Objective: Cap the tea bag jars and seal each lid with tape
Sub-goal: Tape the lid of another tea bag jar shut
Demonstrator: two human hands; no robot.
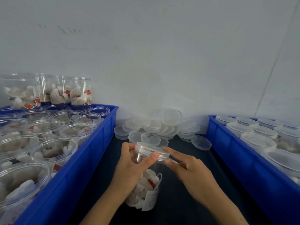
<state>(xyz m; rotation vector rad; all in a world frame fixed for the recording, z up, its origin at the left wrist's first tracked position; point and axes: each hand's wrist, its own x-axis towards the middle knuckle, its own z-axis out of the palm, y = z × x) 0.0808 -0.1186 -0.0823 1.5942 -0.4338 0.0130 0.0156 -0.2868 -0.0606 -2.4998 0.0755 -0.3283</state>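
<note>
- Head view shows your left hand (134, 166) wrapped round the upper wall of the clear tea bag jar (146, 181), thumb laid across the front just under the lid (153, 151); that grip likely steadies the jar, which leans away from you on the dark table (186, 208), against the lid turning.
- Your right hand (190, 169) is mostly open, forefinger stretched to touch the lid's right edge; the thumb looks pressed to the jar neck below, though blur hides whether it pinches anything, perhaps tape.
- Just beyond the jar, loose clear lids (162, 125) are heaped against the wall, within easy reach.
- On your left, a blue crate (97, 135) holds uncapped jars of tea bags; on your right, a second blue crate (235, 153) holds capped jars, so work flows left to right.
</note>
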